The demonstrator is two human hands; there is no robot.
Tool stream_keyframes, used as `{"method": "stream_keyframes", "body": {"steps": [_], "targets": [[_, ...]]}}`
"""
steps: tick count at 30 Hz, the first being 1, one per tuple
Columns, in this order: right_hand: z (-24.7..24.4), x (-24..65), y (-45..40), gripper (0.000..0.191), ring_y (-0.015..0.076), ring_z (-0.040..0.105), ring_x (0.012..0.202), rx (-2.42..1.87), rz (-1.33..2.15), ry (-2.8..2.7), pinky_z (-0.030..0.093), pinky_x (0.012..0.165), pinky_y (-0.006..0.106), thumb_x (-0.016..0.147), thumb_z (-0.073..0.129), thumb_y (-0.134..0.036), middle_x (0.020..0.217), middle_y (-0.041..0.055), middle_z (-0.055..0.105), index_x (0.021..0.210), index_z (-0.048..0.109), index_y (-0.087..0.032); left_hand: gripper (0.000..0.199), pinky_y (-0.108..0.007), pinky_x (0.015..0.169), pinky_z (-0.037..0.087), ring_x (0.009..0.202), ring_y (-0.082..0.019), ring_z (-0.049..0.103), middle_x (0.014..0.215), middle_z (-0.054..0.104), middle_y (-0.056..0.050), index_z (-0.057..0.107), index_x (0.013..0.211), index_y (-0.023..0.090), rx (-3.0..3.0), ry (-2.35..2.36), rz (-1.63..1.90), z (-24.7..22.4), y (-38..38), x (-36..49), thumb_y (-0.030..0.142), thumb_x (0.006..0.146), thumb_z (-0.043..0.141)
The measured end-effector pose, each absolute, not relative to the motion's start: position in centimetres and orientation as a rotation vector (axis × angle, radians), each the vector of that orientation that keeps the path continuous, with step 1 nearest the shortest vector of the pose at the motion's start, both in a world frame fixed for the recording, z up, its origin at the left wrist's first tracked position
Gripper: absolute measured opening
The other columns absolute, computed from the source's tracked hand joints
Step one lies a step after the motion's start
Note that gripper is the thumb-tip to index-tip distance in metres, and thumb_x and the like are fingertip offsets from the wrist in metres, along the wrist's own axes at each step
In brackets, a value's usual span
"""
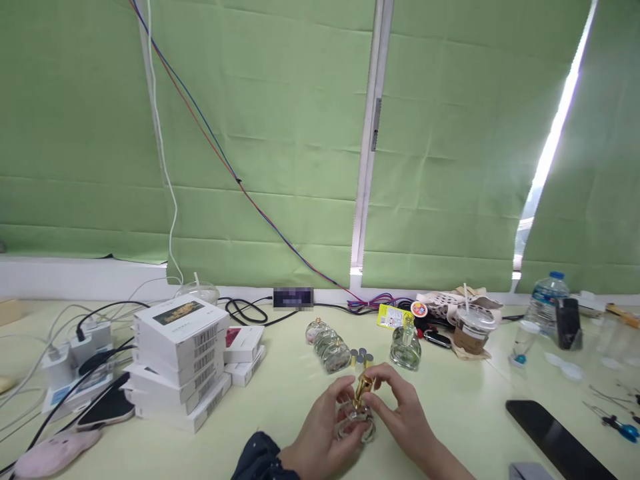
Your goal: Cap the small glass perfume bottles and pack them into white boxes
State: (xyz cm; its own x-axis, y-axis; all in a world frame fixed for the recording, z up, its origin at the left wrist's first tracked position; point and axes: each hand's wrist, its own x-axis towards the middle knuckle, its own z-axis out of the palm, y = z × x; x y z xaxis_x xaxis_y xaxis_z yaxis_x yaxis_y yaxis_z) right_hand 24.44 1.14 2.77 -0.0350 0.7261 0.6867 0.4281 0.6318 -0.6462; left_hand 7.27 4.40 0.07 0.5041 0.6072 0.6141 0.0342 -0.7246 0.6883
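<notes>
My left hand is closed round a small clear glass bottle low in the middle of the head view. At the bottle's neck stands a shiny gold-coloured fitting, slightly tilted. My right hand pinches the upper part of this fitting between thumb and fingers. Whether the fitting is seated in the neck, I cannot tell. Just beyond my hands lies a group of small gold and grey caps. Behind them is a row of similar glass bottles. Another group of glass bottles stands further right.
Stacked white boxes rise at the left, near chargers and cables. A black phone lies at the right, with scissors beyond it. An iced drink cup and a water bottle stand at the back right.
</notes>
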Motion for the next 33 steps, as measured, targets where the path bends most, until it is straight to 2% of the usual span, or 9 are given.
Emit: {"method": "stream_keyframes", "body": {"steps": [4, 6, 14, 20, 25, 30, 33], "targets": [[2.7, 24.2, 1.4, 0.012, 0.0178, 0.058, 0.076, -0.949, 0.284, -1.719, 0.048, 0.069, 0.028, 0.086, 0.058, -0.03, 0.085, 0.0029, 0.066, 0.097, 0.059, -0.024, 0.062, -0.028, 0.074, 0.057, 0.096, -0.02, 0.064, 0.115, 0.058, -0.008, 0.037, 0.129, 0.032, 2.201, 0.482, 1.226, 0.2, 4.5, 7.1, 0.004, 0.077, 0.056], [2.4, 24.2, 1.6, 0.016, 0.0173, 0.058, 0.077, -0.948, 0.284, -1.725, 0.048, 0.068, 0.027, 0.085, 0.059, -0.028, 0.088, 0.0027, 0.066, 0.1, 0.057, -0.024, 0.061, -0.03, 0.078, 0.055, 0.099, -0.021, 0.061, 0.115, 0.059, -0.007, 0.039, 0.13, 0.032, 2.243, 0.471, 1.206, 0.1, 4.7, 7.0, 0.004, 0.078, 0.055], [1.6, 24.3, 1.9, 0.019, 0.0176, 0.059, 0.08, -0.994, 0.364, -1.771, 0.046, 0.069, 0.027, 0.081, 0.061, -0.023, 0.088, 0.0026, 0.065, 0.1, 0.055, -0.023, 0.037, -0.027, 0.076, 0.05, 0.087, -0.017, 0.059, 0.103, 0.06, -0.006, 0.05, 0.113, 0.025, 2.217, 0.513, 1.12, 0.4, 4.9, 7.0, 0.008, 0.08, 0.055], [1.5, 24.4, 2.1, 0.023, 0.0176, 0.059, 0.079, -1.049, 0.412, -1.772, 0.044, 0.069, 0.027, 0.078, 0.064, -0.023, 0.086, 0.0016, 0.064, 0.099, 0.055, -0.023, 0.027, -0.023, 0.067, 0.049, 0.08, -0.015, 0.056, 0.094, 0.057, -0.004, 0.051, 0.106, 0.023, 2.167, 0.514, 1.09, 1.0, 4.5, 7.1, 0.01, 0.082, 0.052], [2.1, 24.4, 1.8, 0.03, 0.0173, 0.057, 0.08, -1.13, 0.503, -1.795, 0.042, 0.073, 0.028, 0.075, 0.067, -0.021, 0.087, 0.0002, 0.064, 0.102, 0.054, -0.023, 0.016, -0.025, 0.07, 0.049, 0.08, -0.014, 0.055, 0.092, 0.055, -0.004, 0.05, 0.1, 0.021, 2.141, 0.477, 1.075, 1.5, 4.3, 7.2, 0.013, 0.086, 0.049], [3.1, 24.4, 1.4, 0.038, 0.0168, 0.056, 0.082, -1.174, 0.594, -1.819, 0.042, 0.076, 0.028, 0.071, 0.066, -0.014, 0.089, 0.0003, 0.063, 0.105, 0.051, -0.023, 0.023, -0.026, 0.07, 0.048, 0.079, -0.015, 0.055, 0.092, 0.055, -0.003, 0.048, 0.102, 0.023, 2.188, 0.491, 1.09, 1.0, 4.4, 7.1, 0.011, 0.083, 0.05], [3.0, 24.5, 1.4, 0.05, 0.0168, 0.056, 0.083, -1.209, 0.663, -1.869, 0.042, 0.075, 0.026, 0.065, 0.073, -0.015, 0.093, 0.0, 0.062, 0.108, 0.049, -0.023, 0.043, -0.032, 0.078, 0.048, 0.088, -0.02, 0.056, 0.102, 0.056, -0.006, 0.043, 0.118, 0.026, 2.196, 0.473, 1.061, 0.6, 4.7, 6.6, 0.01, 0.078, 0.053]]}}
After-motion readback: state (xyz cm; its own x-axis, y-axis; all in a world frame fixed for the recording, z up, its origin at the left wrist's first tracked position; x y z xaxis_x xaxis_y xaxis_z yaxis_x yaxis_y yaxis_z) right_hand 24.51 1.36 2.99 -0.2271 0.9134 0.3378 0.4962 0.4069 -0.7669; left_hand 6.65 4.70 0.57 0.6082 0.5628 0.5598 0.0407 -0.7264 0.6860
